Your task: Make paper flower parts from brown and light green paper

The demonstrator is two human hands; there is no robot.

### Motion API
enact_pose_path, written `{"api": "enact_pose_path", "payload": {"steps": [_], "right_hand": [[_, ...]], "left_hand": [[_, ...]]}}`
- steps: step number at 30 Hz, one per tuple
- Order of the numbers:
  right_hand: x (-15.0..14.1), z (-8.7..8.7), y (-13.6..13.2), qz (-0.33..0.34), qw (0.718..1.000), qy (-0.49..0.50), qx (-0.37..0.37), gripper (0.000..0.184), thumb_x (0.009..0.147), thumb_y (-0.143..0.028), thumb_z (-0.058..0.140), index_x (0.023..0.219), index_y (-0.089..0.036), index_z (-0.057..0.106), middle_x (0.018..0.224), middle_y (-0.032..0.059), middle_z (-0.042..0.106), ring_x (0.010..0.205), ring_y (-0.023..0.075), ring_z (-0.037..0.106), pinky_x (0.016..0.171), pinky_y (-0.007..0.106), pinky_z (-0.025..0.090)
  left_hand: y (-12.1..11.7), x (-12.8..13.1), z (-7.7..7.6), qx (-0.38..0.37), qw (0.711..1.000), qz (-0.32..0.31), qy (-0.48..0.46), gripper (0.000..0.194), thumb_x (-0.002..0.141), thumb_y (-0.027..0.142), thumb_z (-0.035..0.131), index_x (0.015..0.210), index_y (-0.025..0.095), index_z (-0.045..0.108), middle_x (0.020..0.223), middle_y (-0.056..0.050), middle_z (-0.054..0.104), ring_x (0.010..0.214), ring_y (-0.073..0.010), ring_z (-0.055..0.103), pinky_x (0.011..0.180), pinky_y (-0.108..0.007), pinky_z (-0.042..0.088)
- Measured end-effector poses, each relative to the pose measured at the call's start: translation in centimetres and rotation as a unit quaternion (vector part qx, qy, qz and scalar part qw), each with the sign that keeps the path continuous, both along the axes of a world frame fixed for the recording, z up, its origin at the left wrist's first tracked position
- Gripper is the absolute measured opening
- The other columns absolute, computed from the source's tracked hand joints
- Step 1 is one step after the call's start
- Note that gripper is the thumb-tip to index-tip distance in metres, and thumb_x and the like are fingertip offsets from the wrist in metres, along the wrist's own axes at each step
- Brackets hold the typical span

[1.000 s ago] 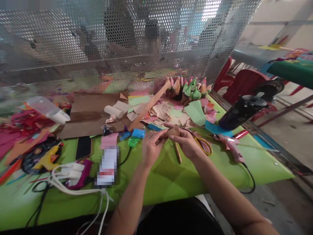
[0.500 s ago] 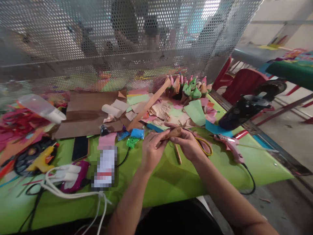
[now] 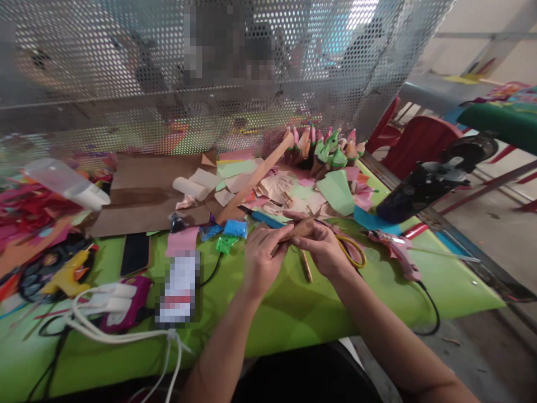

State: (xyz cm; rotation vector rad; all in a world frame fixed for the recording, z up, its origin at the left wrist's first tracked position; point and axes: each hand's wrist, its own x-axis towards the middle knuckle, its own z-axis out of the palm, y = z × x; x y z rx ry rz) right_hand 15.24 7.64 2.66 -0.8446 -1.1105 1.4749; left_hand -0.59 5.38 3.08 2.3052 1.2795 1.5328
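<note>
Between my two hands is a small piece of brown paper [image 3: 302, 228], which looks rolled or folded. My left hand [image 3: 265, 252] pinches its near-left end, and my right hand [image 3: 322, 246] has its fingers closed round the other end. Just beyond my left fingers lies a blue-handled tool [image 3: 267, 219] with a dark tip. A pencil-like stick [image 3: 306, 266] rests on the green table [image 3: 289, 313] below my hands. Beside my right wrist is a yellow ring-shaped loop [image 3: 354, 253]. My fingers hide part of the brown paper.
Paper scraps [image 3: 277, 187] and finished-looking small paper cones [image 3: 331, 148] lie behind my hands. A pink glue gun [image 3: 396, 252] and a dark bottle [image 3: 413, 193] stand to the right. Leftward are a phone [image 3: 136, 253], a purple power strip [image 3: 126, 305] with white cables, and a yellow glue gun [image 3: 69, 274].
Both hands keep hold of the brown paper, with my left fingers slightly shifted along it. The view has moved a little; the things on the table look unchanged.
</note>
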Motion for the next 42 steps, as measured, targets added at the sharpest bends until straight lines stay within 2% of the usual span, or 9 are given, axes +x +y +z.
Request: {"api": "enact_pose_path", "payload": {"steps": [8,13,16,21,26,31,34,38,42], "right_hand": [[-0.20,0.00,-0.12,-0.014,1.000,0.018,-0.020,0.056,0.056,-0.039,0.094,0.108,-0.026,0.077,0.102,0.0026,0.077,0.090,0.0234,0.069,0.089,0.037,0.052],[-0.27,0.18,-0.17,-0.009,0.999,0.035,-0.026,0.054,0.056,-0.033,0.094,0.106,-0.027,0.077,0.089,-0.0011,0.077,0.082,0.0191,0.068,0.085,0.032,0.052],[-0.30,0.16,-0.12,-0.007,0.999,0.040,-0.029,0.054,0.055,-0.033,0.094,0.106,-0.027,0.077,0.085,-0.0017,0.076,0.080,0.0195,0.069,0.086,0.034,0.052],[-0.29,-0.06,-0.01,-0.002,0.999,0.027,-0.025,0.049,0.060,-0.039,0.090,0.104,-0.025,0.077,0.095,0.0026,0.078,0.095,0.0266,0.070,0.096,0.042,0.049],[-0.34,0.05,0.00,0.009,0.999,0.038,-0.031,0.047,0.061,-0.039,0.088,0.105,-0.026,0.076,0.095,0.0025,0.078,0.096,0.0275,0.071,0.098,0.043,0.049],[-0.27,0.33,0.03,-0.003,0.999,0.022,-0.028,0.041,0.062,-0.040,0.086,0.099,-0.024,0.077,0.123,0.0045,0.073,0.110,0.0305,0.067,0.102,0.044,0.047],[-0.18,0.37,0.11,-0.008,0.999,0.021,-0.032,0.039,0.062,-0.039,0.086,0.097,-0.024,0.078,0.126,0.0043,0.072,0.111,0.0304,0.066,0.102,0.044,0.047],[-0.10,0.32,0.22,-0.022,0.999,0.019,-0.022,0.032,0.061,-0.039,0.086,0.088,-0.024,0.078,0.129,0.0039,0.070,0.108,0.0294,0.066,0.099,0.042,0.048],[-0.07,0.26,0.25,-0.043,0.999,0.001,-0.009,0.033,0.063,-0.040,0.085,0.091,-0.025,0.078,0.128,0.0040,0.070,0.103,0.0282,0.066,0.094,0.040,0.050]], "left_hand": [[0.02,0.03,-0.20,-0.009,1.000,0.005,0.009,0.028,0.094,0.018,0.061,0.120,0.024,0.070,0.092,-0.005,0.076,0.083,-0.0191,0.069,0.079,-0.034,0.056],[-0.04,0.05,-0.10,-0.006,1.000,0.007,0.011,0.028,0.093,0.017,0.062,0.120,0.024,0.070,0.089,-0.005,0.075,0.081,-0.0188,0.068,0.079,-0.033,0.056],[-0.01,0.09,-0.10,0.000,1.000,0.007,0.009,0.027,0.093,0.017,0.062,0.119,0.023,0.070,0.089,-0.005,0.075,0.082,-0.0186,0.068,0.080,-0.033,0.055],[0.05,0.12,-0.14,-0.008,1.000,0.008,-0.006,0.026,0.093,0.017,0.062,0.117,0.022,0.071,0.091,-0.005,0.076,0.083,-0.0185,0.069,0.079,-0.033,0.056],[0.04,0.09,-0.10,-0.019,1.000,0.010,-0.012,0.025,0.094,0.018,0.062,0.117,0.023,0.072,0.091,-0.006,0.077,0.081,-0.0180,0.069,0.078,-0.033,0.057],[0.18,0.12,-0.22,-0.035,0.999,0.013,-0.040,0.023,0.094,0.021,0.062,0.115,0.024,0.073,0.094,-0.006,0.077,0.084,-0.0174,0.071,0.079,-0.032,0.058],[0.24,0.13,-0.35,-0.047,0.997,0.013,-0.054,0.024,0.092,0.022,0.065,0.115,0.024,0.073,0.095,-0.005,0.077,0.085,-0.0178,0.071,0.080,-0.032,0.059],[0.28,0.05,-0.57,-0.096,0.992,-0.009,-0.085,0.029,0.090,0.023,0.068,0.119,0.024,0.072,0.103,-0.007,0.077,0.093,-0.0203,0.072,0.085,-0.034,0.058],[0.33,0.01,-0.80,-0.172,0.970,-0.052,-0.163,0.028,0.090,0.025,0.067,0.118,0.021,0.070,0.107,-0.009,0.077,0.097,-0.0220,0.073,0.088,-0.035,0.059]]}}
